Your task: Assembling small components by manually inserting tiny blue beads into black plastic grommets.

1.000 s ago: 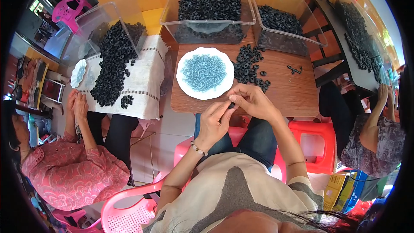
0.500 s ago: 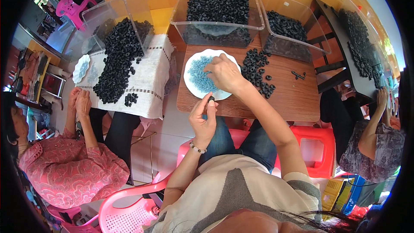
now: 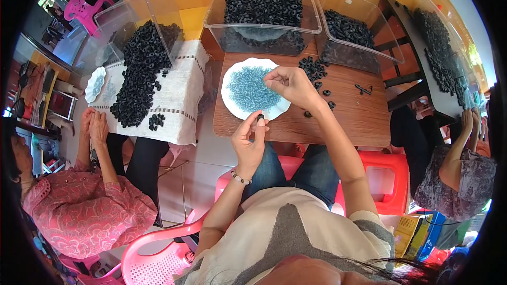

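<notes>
A white scalloped plate (image 3: 230, 106) lies on the brown wooden table (image 3: 338, 121), covered with many tiny blue-grey translucent pieces (image 3: 248, 87). Just past the plate's near edge, my left hand (image 3: 249, 140) pinches a small black ring-shaped part (image 3: 260, 117) upright between thumb and fingers. Over the plate's right side is my right hand (image 3: 288, 84), its thumb and fingertips pressed together. Whatever lies between those fingertips is too small to make out. Loose black parts (image 3: 314, 71) lie right of the plate, a few of them close to my right forearm.
Behind the plate stand two clear plastic bins (image 3: 264, 31) (image 3: 351, 47) of black parts. To the left, a person in a red patterned top (image 3: 90, 206) works at a cloth-covered table (image 3: 182, 100) heaped with black parts. Another person (image 3: 454, 179) sits at the right. Small black sticks (image 3: 363, 89) lie on my table.
My right hand has moved slightly right across the plate, from over the blue-grey pieces toward its right rim. My left hand still holds the black part in nearly the same place.
</notes>
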